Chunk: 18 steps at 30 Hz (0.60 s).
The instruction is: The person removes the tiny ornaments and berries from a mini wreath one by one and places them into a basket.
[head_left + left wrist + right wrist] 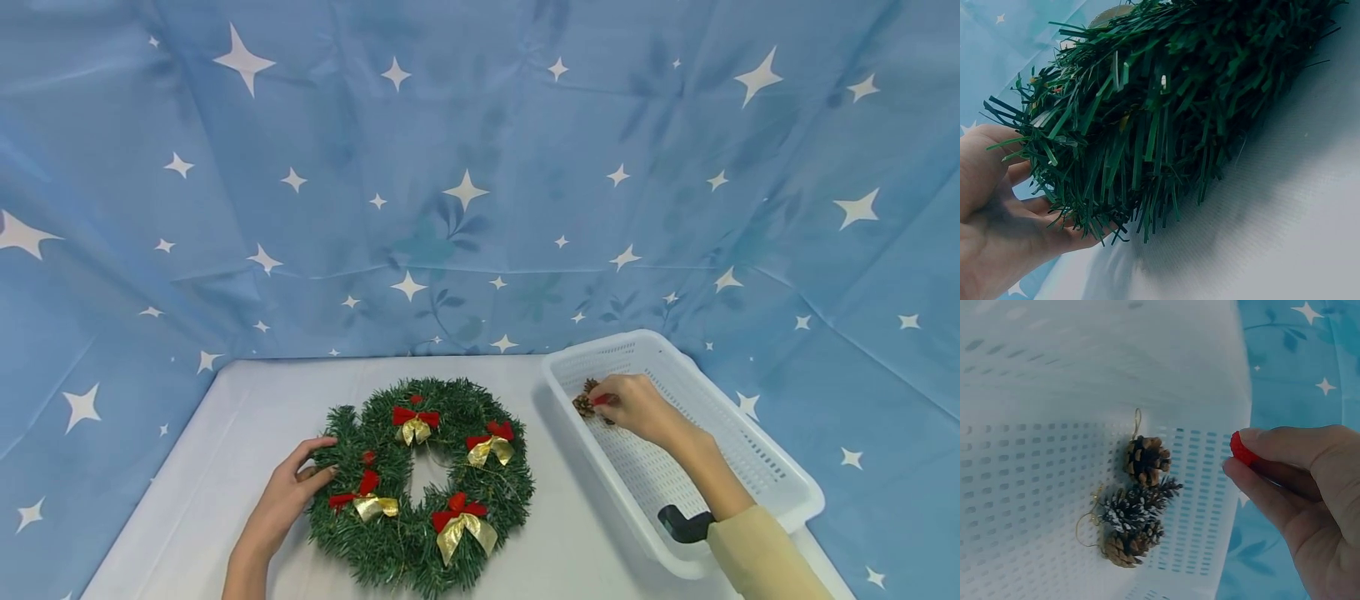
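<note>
On the white table lies a green tinsel wreath [498, 483] with red-and-gold bows [467, 527] and small red pieces [368, 457] on it. My left hand [288, 492] grips the wreath's left edge; in the left wrist view its fingers curl round the green strands [1141, 125]. Over the left side of a white perforated basket [757, 467], my right hand [637, 408] pinches a red, bumpy raspberry-like berry [1242, 450] between thumb and fingertips. Pine cones [1147, 461], some frosted white and with gold loops, lie in the basket below that hand.
The basket stands at the right of the table, angled, its near rim toward me. A blue cloth with white stars [465, 192] hangs behind and at both sides. A black band-like device [684, 525] sits at my right wrist, beside a beige sleeve [765, 554].
</note>
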### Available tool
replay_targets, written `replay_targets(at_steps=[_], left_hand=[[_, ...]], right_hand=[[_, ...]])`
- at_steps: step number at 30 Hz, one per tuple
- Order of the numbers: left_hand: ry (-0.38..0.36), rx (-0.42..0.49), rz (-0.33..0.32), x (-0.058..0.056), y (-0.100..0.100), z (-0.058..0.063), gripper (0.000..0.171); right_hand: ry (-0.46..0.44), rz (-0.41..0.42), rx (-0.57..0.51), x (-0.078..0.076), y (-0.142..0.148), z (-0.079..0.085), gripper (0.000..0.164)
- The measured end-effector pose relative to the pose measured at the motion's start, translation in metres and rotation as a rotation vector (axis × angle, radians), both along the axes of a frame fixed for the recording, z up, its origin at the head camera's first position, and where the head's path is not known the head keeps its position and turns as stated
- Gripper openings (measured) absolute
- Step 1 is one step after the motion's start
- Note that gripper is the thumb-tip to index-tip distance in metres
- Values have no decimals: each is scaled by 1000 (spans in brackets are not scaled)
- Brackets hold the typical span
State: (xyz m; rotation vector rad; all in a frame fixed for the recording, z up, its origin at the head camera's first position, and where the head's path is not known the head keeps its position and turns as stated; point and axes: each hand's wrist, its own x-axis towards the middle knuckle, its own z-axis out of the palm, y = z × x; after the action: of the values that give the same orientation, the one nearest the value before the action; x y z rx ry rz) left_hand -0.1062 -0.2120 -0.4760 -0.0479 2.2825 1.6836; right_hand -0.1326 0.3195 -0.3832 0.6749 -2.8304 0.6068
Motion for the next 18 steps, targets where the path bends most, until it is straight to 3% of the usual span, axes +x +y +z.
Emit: replay_targets(at_steps=[18], left_hand=[[1,-9,5,-1,1,0,58]], right_hand=[[-161,-25,-1,-9,7,-21,13]])
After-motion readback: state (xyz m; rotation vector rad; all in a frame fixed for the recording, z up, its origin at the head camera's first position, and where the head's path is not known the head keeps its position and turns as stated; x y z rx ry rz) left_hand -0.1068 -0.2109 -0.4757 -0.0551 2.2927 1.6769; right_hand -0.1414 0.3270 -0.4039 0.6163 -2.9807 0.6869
